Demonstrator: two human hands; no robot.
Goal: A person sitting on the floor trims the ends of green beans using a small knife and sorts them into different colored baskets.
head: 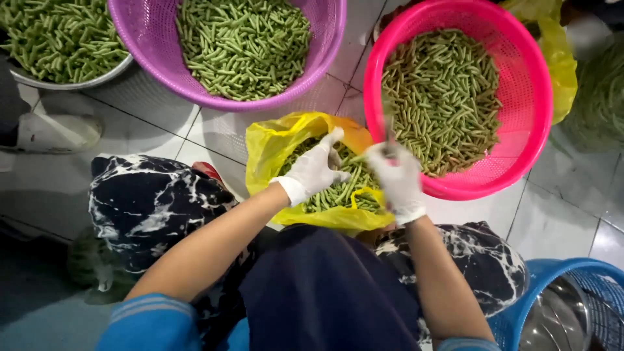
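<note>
Yellow bag [273, 146] taken as landmark. Left hand [314, 170] held over bag, fingers spread above beans [338, 188]. Right hand [396, 179] at bag's right edge, grip pinched, content blurred, beside pink basket [539, 104].

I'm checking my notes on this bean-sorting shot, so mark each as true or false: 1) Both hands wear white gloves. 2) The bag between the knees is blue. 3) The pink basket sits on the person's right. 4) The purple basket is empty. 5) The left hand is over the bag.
1) True: the left hand and right hand wear white gloves.
2) False: the bag is yellow.
3) True: the pink basket lies on the right.
4) False: the purple basket holds green beans.
5) True: it is above the bag's opening.
</note>
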